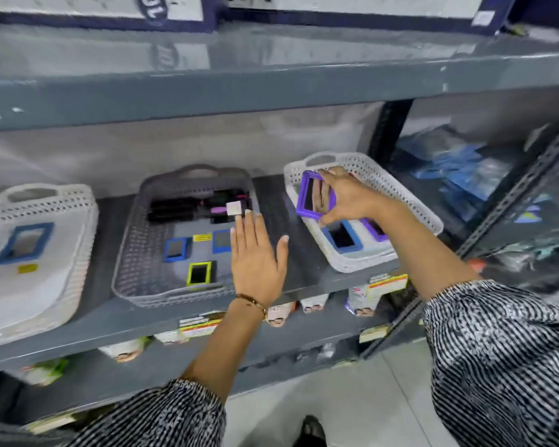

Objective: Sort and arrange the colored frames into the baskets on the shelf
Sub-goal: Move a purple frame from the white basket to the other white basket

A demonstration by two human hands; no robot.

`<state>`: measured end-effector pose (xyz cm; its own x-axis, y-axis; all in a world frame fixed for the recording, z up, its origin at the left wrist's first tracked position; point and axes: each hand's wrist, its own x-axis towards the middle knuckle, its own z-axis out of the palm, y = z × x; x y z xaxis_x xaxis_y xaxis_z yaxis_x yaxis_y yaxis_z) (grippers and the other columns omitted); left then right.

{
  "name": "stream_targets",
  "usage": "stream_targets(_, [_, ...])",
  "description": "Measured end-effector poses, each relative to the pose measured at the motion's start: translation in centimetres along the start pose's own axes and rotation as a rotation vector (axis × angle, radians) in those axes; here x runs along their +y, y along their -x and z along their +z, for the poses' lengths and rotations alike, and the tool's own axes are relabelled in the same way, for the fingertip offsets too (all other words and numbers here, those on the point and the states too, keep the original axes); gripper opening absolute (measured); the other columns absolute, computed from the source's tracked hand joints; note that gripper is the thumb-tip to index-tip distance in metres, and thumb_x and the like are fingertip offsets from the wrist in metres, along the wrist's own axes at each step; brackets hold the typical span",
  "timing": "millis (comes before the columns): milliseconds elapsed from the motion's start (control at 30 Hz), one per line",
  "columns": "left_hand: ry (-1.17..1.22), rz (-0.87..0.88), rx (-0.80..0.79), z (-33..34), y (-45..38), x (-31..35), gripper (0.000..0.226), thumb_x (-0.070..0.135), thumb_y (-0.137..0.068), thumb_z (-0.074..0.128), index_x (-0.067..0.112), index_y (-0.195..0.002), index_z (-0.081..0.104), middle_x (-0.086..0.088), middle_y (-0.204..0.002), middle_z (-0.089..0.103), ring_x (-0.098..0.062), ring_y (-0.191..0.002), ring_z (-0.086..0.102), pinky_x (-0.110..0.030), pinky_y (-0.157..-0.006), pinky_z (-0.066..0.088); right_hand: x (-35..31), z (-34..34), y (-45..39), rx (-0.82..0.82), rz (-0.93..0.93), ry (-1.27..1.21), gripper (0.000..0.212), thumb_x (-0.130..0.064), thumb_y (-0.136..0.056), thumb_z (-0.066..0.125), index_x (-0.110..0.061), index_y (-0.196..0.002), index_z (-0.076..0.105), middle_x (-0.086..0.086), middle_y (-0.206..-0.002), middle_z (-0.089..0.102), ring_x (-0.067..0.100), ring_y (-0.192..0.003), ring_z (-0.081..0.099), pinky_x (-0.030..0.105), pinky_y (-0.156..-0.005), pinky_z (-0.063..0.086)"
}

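My right hand (349,196) grips a purple frame (304,196) tilted upright over the white basket (410,201) on the right. That basket holds a blue frame (342,238) and another purple frame (376,232) lying flat. My left hand (257,253) hovers flat with fingers apart over the right edge of the grey basket (136,250). The grey basket holds two blue frames (176,249), (220,241), a yellow-green frame (199,273) and dark pieces at the back. A white basket (78,221) on the left holds one blue frame (25,242).
All three baskets stand on a grey metal shelf (271,304). The shelf board above (271,91) overhangs them closely. A slotted upright post (510,201) rises on the right, with blue packets (465,175) behind it. Small product boxes (200,324) fill the lower shelf.
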<state>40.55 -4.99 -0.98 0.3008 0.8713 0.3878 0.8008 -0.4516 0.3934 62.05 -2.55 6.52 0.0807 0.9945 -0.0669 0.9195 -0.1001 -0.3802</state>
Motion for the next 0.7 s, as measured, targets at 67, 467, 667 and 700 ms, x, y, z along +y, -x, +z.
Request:
stream_targets(67, [-0.031, -0.041, -0.057, 1.8, -0.2, 1.3, 0.065, 0.042, -0.097, 0.036, -0.001, -0.143, 0.022, -0.020, -0.153, 0.022, -0.034, -0.143, 0.014, -0.043, -0.118, 0.011, 3.0, -0.7, 0.1, -0.018, 0.012, -0.018, 0.109, -0.030, -0.050, 0.090, -0.006, -0.141, 0.034, 0.015, -0.133, 0.045, 0.024, -0.122, 0.043, 0.029, -0.104, 0.038])
stream_targets(467, [-0.172, -0.217, -0.122, 4.2, 0.1, 2.1, 0.060, 0.041, -0.097, 0.033, -0.002, -0.139, 0.030, -0.021, -0.146, 0.037, -0.034, -0.139, 0.027, -0.047, -0.116, 0.018, 13.6, 0.3, 0.7, -0.320, 0.166, 0.151, 0.114, -0.014, -0.056, 0.087, -0.002, -0.147, 0.019, 0.008, -0.153, 0.021, 0.026, -0.140, 0.024, 0.030, -0.114, 0.027])
stream_targets(667, [-0.212, -0.228, -0.122, 4.4, 0.0, 2.1, 0.058, 0.040, -0.097, 0.034, 0.000, -0.138, 0.033, -0.020, -0.144, 0.041, -0.034, -0.137, 0.031, -0.046, -0.115, 0.019, 15.6, 0.3, 0.2, -0.374, 0.178, 0.157, 0.125, -0.006, -0.057, 0.085, -0.016, -0.151, 0.004, 0.001, -0.156, 0.011, 0.022, -0.143, 0.018, 0.025, -0.108, 0.031])
stream_targets(700, [-0.216, -0.228, -0.124, 4.5, 0.0, 2.1, 0.058, 0.040, -0.097, 0.034, 0.000, -0.138, 0.034, -0.020, -0.144, 0.041, -0.034, -0.137, 0.032, -0.046, -0.115, 0.019, 15.8, 0.2, 0.1, -0.375, 0.178, 0.156, 0.124, -0.004, -0.057, 0.084, -0.017, -0.151, 0.004, 0.000, -0.157, 0.010, 0.022, -0.142, 0.019, 0.024, -0.102, 0.035])
